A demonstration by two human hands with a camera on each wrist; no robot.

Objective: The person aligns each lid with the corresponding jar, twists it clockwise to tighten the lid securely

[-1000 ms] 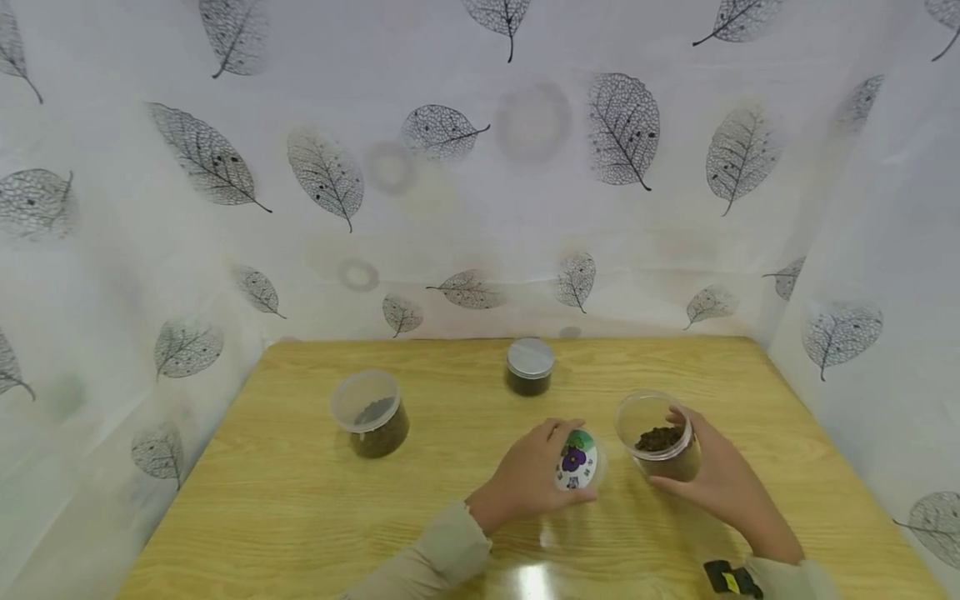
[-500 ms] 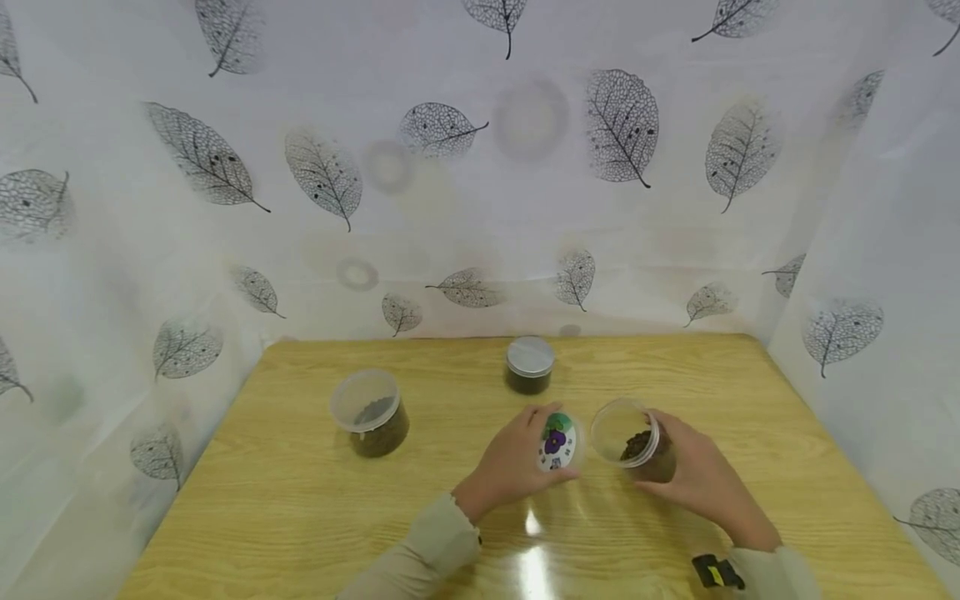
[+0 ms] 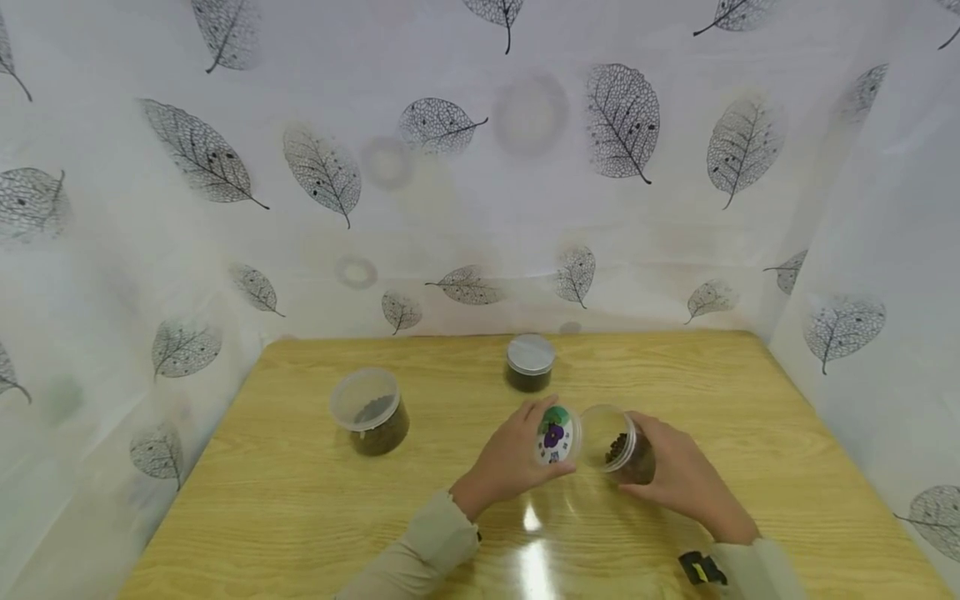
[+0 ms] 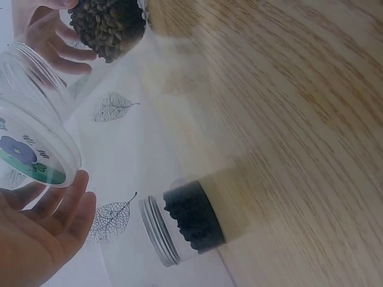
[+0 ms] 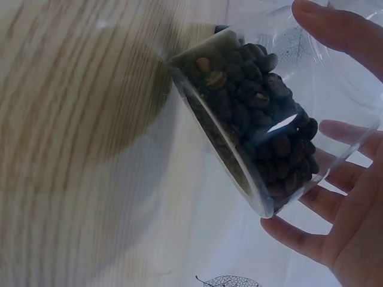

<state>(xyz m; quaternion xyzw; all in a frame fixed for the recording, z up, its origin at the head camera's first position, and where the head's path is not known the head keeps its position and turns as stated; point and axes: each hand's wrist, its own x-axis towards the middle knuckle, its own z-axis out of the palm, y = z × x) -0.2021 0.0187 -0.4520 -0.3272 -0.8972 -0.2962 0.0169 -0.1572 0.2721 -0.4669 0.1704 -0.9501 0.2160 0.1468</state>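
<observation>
My left hand (image 3: 510,460) holds a clear round lid (image 3: 559,435) by its edge, between thumb and fingers. A purple flower on a white and green label marks its face. My right hand (image 3: 678,471) grips a clear jar (image 3: 639,457) around its side, tilted so its mouth faces left toward the lid. Dark brown bean-like pieces (image 5: 263,113) fill the jar's lower part. In the left wrist view the jar's rim overlaps the lid; whether they touch I cannot tell.
A small jar with a silver lid (image 3: 530,357) and dark contents stands at the table's back middle. Farther left is a wider clear tub (image 3: 379,423) with dark contents. A leaf-patterned white curtain (image 3: 480,208) hangs behind the wooden table (image 3: 300,517).
The right hand has moved left with the jar, tipping it further so the contents slid inside. The left hand has shifted slightly left and up with the lid. Jar and lid are closer together.
</observation>
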